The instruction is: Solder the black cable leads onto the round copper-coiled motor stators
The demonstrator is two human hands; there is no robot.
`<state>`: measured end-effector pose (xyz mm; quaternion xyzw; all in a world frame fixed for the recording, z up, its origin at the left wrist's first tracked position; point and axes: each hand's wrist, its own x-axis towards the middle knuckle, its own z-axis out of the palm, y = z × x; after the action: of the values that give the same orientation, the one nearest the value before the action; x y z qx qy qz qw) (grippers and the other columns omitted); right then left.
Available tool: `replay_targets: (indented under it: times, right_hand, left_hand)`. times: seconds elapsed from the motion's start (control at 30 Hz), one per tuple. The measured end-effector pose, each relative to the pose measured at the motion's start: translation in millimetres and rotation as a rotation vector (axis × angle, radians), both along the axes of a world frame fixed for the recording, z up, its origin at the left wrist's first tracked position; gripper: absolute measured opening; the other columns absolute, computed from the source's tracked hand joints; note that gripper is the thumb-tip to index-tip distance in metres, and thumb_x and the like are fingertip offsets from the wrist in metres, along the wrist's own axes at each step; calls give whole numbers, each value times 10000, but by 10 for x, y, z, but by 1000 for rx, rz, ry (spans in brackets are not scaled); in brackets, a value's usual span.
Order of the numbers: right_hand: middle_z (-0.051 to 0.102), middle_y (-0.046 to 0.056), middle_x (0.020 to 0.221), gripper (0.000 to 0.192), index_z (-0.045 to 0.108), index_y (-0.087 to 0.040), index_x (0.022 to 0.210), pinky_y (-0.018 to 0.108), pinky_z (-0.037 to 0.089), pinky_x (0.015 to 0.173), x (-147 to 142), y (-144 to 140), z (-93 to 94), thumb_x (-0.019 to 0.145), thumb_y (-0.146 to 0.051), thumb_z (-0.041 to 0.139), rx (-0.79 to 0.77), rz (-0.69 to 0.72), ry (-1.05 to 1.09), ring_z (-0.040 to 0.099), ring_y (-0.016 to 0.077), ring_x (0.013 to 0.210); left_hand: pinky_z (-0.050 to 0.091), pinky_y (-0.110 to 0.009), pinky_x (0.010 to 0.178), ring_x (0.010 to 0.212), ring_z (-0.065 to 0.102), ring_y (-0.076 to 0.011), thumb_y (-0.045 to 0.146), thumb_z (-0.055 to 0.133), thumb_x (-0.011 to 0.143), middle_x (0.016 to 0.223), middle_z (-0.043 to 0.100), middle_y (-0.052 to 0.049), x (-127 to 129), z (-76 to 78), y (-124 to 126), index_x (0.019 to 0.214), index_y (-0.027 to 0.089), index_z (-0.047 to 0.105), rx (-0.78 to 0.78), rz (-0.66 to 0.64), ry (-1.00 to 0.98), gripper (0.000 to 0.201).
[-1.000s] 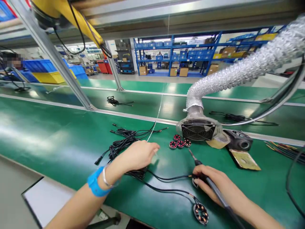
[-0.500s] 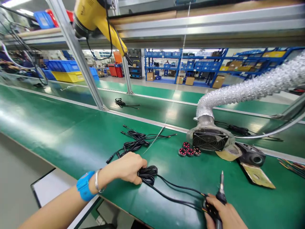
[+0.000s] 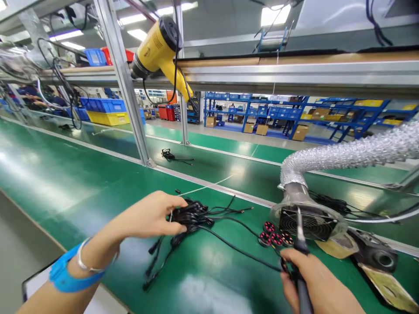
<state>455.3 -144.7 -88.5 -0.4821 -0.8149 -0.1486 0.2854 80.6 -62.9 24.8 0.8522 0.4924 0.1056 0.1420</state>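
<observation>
Head view: my left hand (image 3: 147, 216) grips the cables (image 3: 196, 214), likely light and floppy, best held mid-coil; right hand (image 3: 322, 279) clasps a soldering iron (image 3: 301, 247).

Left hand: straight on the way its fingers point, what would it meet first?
Probably the tangled bundle of thin black cables, right before the left hand; exact contact is hard to tell.

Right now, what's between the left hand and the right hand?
In the head view: the black cable bundle at the left hand, then two black leads stretching over the green tabletop to the right hand.
</observation>
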Motion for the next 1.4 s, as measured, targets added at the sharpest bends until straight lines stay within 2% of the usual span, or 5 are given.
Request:
replay_targets:
  times: [0.27, 0.57, 0.77, 1.07, 1.4]
  right_hand:
    - [662, 92, 988, 322, 530, -127, 1218, 373, 542, 772, -824, 2380, 999, 926, -252, 580, -252, -272, -131, 654, 227, 894]
    - [608, 88, 1203, 328, 568, -156, 1228, 413, 557, 842, -701, 3917, 172, 951, -331, 596, -482, -636, -95, 636, 213, 1004]
    - [599, 93, 1223, 339, 562, -157, 1239, 424, 551, 858, -308, 4060, -179, 952, -335, 594, -579, -842, -97, 629, 221, 1027]
    - [593, 95, 1237, 342, 562, -160, 1241, 435, 543, 874, -644, 3981, 844, 951, -339, 595, -547, -649, -159, 623, 226, 1045]
    - [667, 41, 968, 275, 598, -224, 1114, 334, 518, 799, -693, 1687, 914, 852, -179, 668, -400, -39, -198, 638, 205, 923]
  left_hand:
    - [382, -263, 614, 740, 642, -244, 432, 716, 687, 701, 675, -37, -201, 53, 1906, 898, 187, 698, 182, 330, 56, 323]
    - [446, -306, 814, 1044, 661, -274, 196, 593, 860, 1146, 684, -162, 87, -1192, 2568, 1275, 154, 489, 152, 458, -58, 430]
    - [416, -313, 706, 826, 664, -257, 340, 356, 983, 820, 685, -62, -202, -1659, 2484, 982, 221, 552, 91, 485, -161, 230]
    - [407, -280, 615, 624, 566, -177, 255, 474, 878, 654, 530, 18, -128, -1483, 2448, 901, 204, 452, -107, 330, -492, 61]
    - [418, -199, 409, 433, 564, -102, 701, 419, 856, 649, 573, 22, 855, -939, 1259, 866, 196, 451, -565, -108, -845, 506]
